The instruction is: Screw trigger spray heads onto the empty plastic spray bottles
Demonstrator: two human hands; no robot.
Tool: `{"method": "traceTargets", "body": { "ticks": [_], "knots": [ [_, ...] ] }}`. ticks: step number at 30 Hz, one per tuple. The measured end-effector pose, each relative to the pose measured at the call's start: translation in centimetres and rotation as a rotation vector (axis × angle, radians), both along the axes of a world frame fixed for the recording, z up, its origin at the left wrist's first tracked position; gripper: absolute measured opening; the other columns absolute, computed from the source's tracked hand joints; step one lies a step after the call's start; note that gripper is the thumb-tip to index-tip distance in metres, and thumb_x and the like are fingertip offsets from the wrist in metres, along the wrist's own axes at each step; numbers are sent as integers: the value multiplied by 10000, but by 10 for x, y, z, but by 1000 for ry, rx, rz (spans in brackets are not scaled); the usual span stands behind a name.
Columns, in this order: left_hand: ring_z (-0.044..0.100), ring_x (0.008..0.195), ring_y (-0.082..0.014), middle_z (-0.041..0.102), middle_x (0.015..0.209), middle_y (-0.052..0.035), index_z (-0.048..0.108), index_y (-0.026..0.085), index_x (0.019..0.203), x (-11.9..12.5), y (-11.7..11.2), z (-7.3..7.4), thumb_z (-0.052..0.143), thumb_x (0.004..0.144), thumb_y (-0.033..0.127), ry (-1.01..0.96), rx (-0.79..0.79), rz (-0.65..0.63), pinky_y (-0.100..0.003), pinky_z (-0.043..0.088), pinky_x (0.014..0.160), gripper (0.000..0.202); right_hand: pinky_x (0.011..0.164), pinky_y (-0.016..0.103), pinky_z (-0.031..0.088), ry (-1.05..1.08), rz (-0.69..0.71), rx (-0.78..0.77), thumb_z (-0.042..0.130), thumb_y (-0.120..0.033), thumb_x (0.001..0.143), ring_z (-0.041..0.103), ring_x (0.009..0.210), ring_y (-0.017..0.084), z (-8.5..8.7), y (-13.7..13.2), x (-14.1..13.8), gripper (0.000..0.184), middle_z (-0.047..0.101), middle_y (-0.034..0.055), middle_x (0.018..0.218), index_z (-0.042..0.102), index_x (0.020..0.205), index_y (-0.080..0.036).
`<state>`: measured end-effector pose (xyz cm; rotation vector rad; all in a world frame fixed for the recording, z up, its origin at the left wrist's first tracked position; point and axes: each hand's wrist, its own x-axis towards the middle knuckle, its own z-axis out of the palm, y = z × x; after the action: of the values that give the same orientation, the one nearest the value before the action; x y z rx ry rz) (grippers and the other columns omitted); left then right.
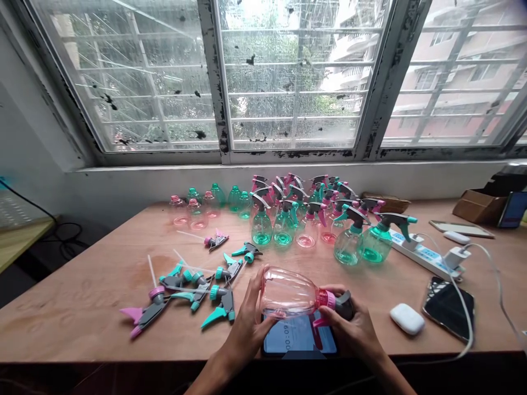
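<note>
1. Spray bottle (288,291) of clear pink plastic, held up over the front part of the desk (82,307), turned on its side, base toward the left, neck toward the right.
2. Left hand (249,321) at the base end, fingers curved around the pink plastic and grasping it, thumb low on the near side.
3. Right hand (352,326) at the neck end, fingers grasping around the pink collar (330,299) and grey sprayer head (345,305), some fingertips hidden.
4. Pink trigger (318,322) below the neck, beside the right thumb.
5. Under the bottle in view, lit phone (284,341) flat on the desk near its front edge, partly covered.
6. To the left, loose trigger sprayers (224,299) lying scattered, some overlapping, grey with teal or pink parts, thin pale dip tubes (152,271) sticking out of several.
7. Farther back, open-necked bottles (198,217) in pink and green, upright, close together.
8. Just right of these, crowd of assembled spray bottles (284,229), upright, green and pink, two green ones at the right end toward the front.
9. On the right side, white power strip (424,256) with plugs, white earbud case (407,319), and black phone (442,315) with white cable (470,323) passing over it.
10. Toward the far right corner, cardboard box (473,208); behind the desk, barred window (296,82).
</note>
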<state>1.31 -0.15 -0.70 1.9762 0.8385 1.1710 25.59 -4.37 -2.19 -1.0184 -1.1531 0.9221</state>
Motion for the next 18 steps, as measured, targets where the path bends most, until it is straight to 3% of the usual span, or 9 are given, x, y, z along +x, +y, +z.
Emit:
{"method": "traceTargets", "body": {
  "ticks": [5,8,14,18],
  "knots": [
    [190,1516,-338,236,1642,-65,108,393,1561,-2,-3,5,809,780,435,2,-34,-34,-521,195,1231,1051,612,213,572,-12,48,-17,841,-305,759,696,681,171,-4,2,0,272,757,-1,797,714,985,-221],
    [188,1516,-340,252,1634,-78,139,371,1562,-2,-2,6,795,798,422,-7,-28,-45,-524,211,1226,1008,596,211,563,-10,55,-32,831,-328,769,685,663,167,-6,2,0,267,752,-4,777,713,981,-218],
    [156,1527,-312,86,1681,-41,13,437,1559,1,-1,-1,637,947,333,-40,-10,-101,-517,292,1196,880,590,223,558,-4,52,-42,818,-365,778,680,653,174,-4,1,2,286,748,5,765,707,985,-203],
    [100,1529,-341,109,1676,-74,-18,398,1566,1,-4,5,794,817,357,-31,-51,-86,-545,202,1219,1106,624,251,574,-3,69,-68,832,-359,760,698,691,196,-3,0,0,299,757,10,801,710,989,-210]
  ]
}}
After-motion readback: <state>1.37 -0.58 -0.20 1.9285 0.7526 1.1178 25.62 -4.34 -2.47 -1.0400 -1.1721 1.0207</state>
